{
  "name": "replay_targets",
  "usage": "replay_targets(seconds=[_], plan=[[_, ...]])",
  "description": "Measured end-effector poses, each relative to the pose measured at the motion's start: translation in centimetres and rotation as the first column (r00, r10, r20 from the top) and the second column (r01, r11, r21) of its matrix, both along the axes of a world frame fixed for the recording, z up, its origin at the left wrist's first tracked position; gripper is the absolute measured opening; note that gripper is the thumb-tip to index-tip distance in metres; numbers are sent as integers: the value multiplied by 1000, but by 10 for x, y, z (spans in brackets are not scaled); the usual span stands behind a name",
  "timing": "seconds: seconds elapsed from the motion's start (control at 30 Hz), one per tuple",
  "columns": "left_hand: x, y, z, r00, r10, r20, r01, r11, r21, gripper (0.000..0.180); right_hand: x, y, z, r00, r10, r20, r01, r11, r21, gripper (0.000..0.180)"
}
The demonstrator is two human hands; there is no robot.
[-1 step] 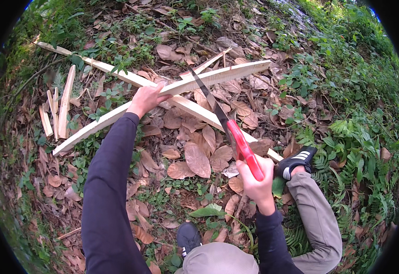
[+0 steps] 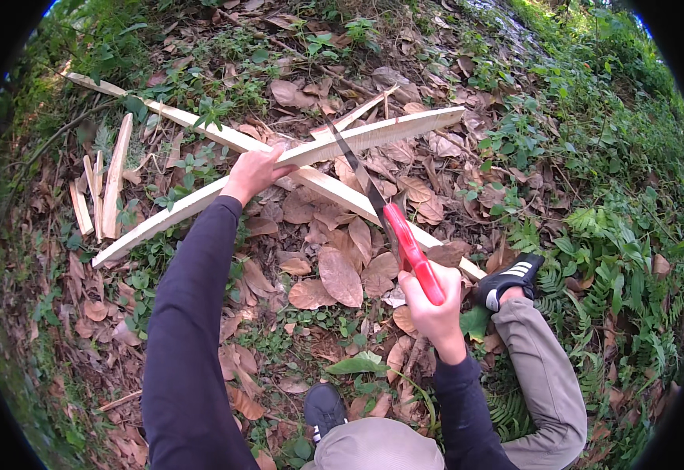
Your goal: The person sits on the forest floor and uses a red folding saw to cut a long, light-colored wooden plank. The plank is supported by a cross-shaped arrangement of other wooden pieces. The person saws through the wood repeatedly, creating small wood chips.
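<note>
My left hand [image 2: 254,171] is closed around a long pale wooden plank [image 2: 189,205], near where it crosses over a second long plank [image 2: 334,188]. The gripped plank slants up from lower left to far right. In my right hand [image 2: 438,309] is a hand saw [image 2: 408,243] with a red handle and a dark blade. The blade lies across the gripped plank, to the right of my left hand, its tip reaching past the far edge. A shorter split piece of wood [image 2: 355,115] lies behind the planks near the tip.
Several narrow wood offcuts [image 2: 112,180] lie at the left. Dry brown leaves [image 2: 340,276] and low green plants cover the ground, with ferns [image 2: 593,219] at the right. My right shoe [image 2: 510,280] is by the second plank's near end; my left shoe [image 2: 325,407] is lower down.
My right hand and the red saw handle have shifted slightly left and away from me. My left hand and the planks have barely moved in the picture.
</note>
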State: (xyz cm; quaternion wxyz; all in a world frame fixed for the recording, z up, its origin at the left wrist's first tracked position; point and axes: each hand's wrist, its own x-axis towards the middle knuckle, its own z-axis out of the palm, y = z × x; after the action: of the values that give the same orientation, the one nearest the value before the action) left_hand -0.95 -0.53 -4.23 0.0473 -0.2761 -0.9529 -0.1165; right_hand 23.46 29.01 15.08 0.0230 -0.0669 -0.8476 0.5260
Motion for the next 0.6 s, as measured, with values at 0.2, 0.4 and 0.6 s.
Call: replay_targets(seconds=[0.2,0.4,0.6], plan=[[-1,-1,-9,999,1,-32,-2,1000,-20,58,28,-2,9,997,-52,54,58,991,-117,23],[-9,0,7,1000,-1,-1,1,999,-38,59,-30,1,-30,994,82,-79,-81,997,10,24],[-5,-1,-7,1000,-17,-6,17,999,-45,59,17,14,-25,993,90,-78,-88,996,22,23]])
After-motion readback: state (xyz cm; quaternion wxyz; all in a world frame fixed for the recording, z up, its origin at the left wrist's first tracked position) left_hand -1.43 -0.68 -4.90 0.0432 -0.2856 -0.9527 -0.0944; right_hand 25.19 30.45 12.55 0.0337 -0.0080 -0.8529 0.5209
